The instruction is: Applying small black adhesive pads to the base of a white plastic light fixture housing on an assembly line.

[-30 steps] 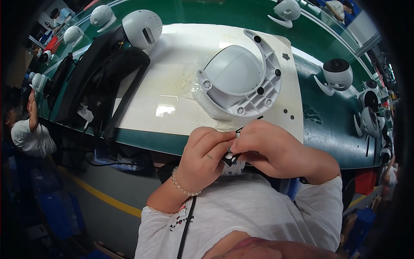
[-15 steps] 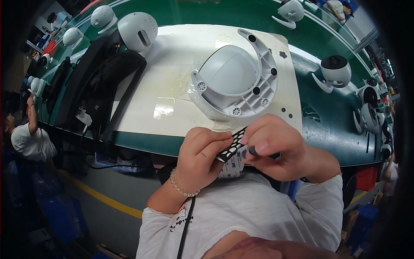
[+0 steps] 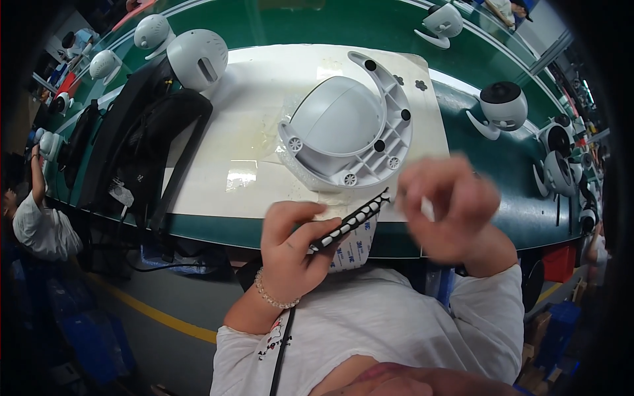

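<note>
My left hand [image 3: 290, 247] is closed on a black die-cut sheet of adhesive pads [image 3: 350, 223] with rows of pale round holes. The sheet is bent, and its printed backing paper [image 3: 354, 253] hangs below. Just off the sheet's right end is my right hand [image 3: 452, 208], smeared by motion; a small pale patch shows at its fingers, and I cannot make out what they hold. Beyond both hands a white rounded device [image 3: 337, 119] lies with its curved ribbed base [image 3: 373, 168] facing up. Several round recesses sit in that base, some covered by black round pads [image 3: 405, 115], others bare.
A white board [image 3: 244, 119] lies under the device on the green bench. Black padded cases [image 3: 142, 145] and a white round device [image 3: 198, 59] stand left. Another white device with a black top [image 3: 504, 105] stands right. Loose black pads [image 3: 421, 86] lie at the board's far right.
My right hand has moved away from the sheet to the right and now blurs. The sheet has tilted to show more edge-on. The whole view has shifted slightly.
</note>
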Tool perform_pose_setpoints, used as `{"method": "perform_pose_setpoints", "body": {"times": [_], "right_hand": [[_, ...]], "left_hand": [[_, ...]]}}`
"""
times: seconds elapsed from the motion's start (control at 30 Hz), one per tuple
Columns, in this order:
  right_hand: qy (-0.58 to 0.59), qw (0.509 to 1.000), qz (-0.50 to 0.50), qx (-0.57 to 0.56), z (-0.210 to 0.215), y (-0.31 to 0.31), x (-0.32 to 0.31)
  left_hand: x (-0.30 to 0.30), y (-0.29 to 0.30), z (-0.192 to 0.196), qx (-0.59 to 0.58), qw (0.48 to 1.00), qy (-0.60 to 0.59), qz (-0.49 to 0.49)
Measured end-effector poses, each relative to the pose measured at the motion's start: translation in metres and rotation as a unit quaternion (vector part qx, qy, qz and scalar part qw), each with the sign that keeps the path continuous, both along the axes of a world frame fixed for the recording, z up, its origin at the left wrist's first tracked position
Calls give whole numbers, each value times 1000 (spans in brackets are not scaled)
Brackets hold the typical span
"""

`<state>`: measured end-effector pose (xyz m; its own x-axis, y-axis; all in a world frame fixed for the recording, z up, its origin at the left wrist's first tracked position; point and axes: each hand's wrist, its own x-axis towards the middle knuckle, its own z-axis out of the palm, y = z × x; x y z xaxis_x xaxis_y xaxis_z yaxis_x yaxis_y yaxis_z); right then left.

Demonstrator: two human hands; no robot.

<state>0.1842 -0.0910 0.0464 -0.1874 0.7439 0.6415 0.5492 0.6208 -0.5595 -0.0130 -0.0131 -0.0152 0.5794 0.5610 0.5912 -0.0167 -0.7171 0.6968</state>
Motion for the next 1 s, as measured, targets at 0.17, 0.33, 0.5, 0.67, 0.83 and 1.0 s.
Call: {"method": "perform_pose_setpoints", "body": {"times": [0.17, 0.33, 0.5, 0.67, 0.83, 1.0], "right_hand": [[141, 985, -69, -66, -4, 7, 12], [126, 984, -91, -92, -3, 8, 8], [-26, 984, -177, 16, -8, 6, 2], [-132, 971, -155, 122, -7, 1, -1], [-52, 987, -134, 78, -3, 7, 3], [9, 996, -90, -20, -9, 22, -14]], "left_hand": [[12, 6, 8, 99, 988, 34, 114], [26, 17, 4, 93, 993, 16, 67], [33, 16, 2, 54, 997, -26, 42], [36, 17, 2, 64, 996, -27, 51], [34, 17, 1, 69, 995, -10, 66], [36, 17, 0, 74, 995, -13, 71]]}}
